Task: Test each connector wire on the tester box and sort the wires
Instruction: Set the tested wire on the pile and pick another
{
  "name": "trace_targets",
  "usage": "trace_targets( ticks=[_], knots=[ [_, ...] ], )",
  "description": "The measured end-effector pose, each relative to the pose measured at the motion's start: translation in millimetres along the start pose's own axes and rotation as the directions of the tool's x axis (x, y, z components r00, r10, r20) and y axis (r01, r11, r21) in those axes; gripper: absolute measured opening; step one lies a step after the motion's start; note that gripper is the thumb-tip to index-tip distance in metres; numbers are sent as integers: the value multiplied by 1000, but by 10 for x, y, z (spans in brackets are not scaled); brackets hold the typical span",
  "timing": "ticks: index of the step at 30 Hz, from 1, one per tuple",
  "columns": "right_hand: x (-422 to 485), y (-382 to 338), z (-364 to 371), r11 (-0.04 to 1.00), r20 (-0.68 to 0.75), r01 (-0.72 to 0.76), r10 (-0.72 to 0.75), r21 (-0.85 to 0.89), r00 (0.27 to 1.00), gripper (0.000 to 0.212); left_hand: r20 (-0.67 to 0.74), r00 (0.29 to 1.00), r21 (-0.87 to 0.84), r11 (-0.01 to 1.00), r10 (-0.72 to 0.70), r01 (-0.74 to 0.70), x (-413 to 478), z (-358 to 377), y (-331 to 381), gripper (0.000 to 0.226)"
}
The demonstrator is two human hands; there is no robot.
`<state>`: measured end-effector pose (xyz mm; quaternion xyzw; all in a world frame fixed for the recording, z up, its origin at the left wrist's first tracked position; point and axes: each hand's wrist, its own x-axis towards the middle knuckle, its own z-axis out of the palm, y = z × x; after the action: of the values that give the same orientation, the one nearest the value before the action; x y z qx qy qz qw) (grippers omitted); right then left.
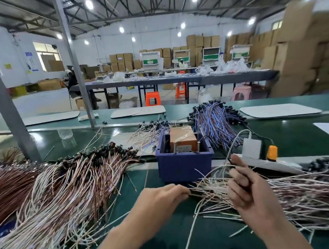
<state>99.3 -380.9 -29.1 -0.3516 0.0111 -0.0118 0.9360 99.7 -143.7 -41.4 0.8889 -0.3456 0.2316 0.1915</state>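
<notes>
Two big heaps of connector wires flank the work spot on the green bench [176, 235]. The left heap [67, 188], white & copper-toned w/ black connectors, is the larger. The right heap [303, 196] lies w/ its loose ends pointing toward centre. A blue-violet bundle [215, 121] sits further back, beside the bin's far right corner. Both hands are at the right heap's tip. The left hand [160, 199] pinches a few wire ends [194, 192]. The right hand [246, 188] has its fingers curled round a small bunch [220, 169], raised just above the heap. The step looks like picking one wire out for testing. To do it well: isolate a single wire, draw it out along its length so neighbours don't snag, pin the rest w/ the other hand, & carry it straight to the tester so it can't drop back among untested ones. The blue plastic bin [183, 167] stands just behind the hands & holds the orange-brown tester box [182, 137], upright. Can't tell what else is inside. Right of the bin, a white power strip [278, 164] carries a white adapter [252, 148] & an orange plug [272, 152].
</notes>
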Motion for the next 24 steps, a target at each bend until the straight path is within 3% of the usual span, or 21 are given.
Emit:
trace_targets(
  ticks=[3,5,7,10,13,15,17,18,19,20,21,23,24],
  knots=[
    [7,66,-123,941,39,-36,52,-337,998,31,-69,990,208,973,120,-103,131,-197,-174,15],
    [6,206,-51,759,99,20,59,-651,993,24,-47,981,297,941,186,-164,240,-274,-190,8],
    [-3,379,56,523,197,160,14,-837,980,18,-3,969,358,905,248,-230,343,-277,-166,8],
    [-8,566,139,411,327,314,-40,-856,944,17,36,960,440,858,279,-266,441,-238,-119,20],
    [20,604,132,397,335,361,-136,-844,932,19,-82,961,493,849,265,-192,424,-218,-122,23],
    [32,622,118,428,313,373,-206,-823,927,19,-293,943,399,916,156,-28,306,-106,-77,21],
    [41,652,85,460,263,370,-279,-807,923,19,-486,870,106,983,-80,150,150,63,2,16],
    [36,669,55,461,244,372,-314,-806,918,19,-512,822,-86,967,-250,240,82,140,50,11],
    [37,680,26,449,236,378,-341,-810,910,19,-469,757,-299,888,-455,348,54,190,86,9],
    [34,696,-5,425,233,381,-359,-821,904,20,-356,667,-517,732,-654,442,56,231,92,12],
    [38,717,-36,389,239,383,-370,-838,898,19,-191,566,-705,513,-802,489,85,265,60,15],
    [41,748,-74,313,264,386,-368,-868,892,17,155,435,-900,54,-887,432,160,286,-25,24],
    [44,757,-84,278,278,387,-361,-879,890,18,262,432,-928,-102,-863,359,205,268,-56,26]
  ],
)
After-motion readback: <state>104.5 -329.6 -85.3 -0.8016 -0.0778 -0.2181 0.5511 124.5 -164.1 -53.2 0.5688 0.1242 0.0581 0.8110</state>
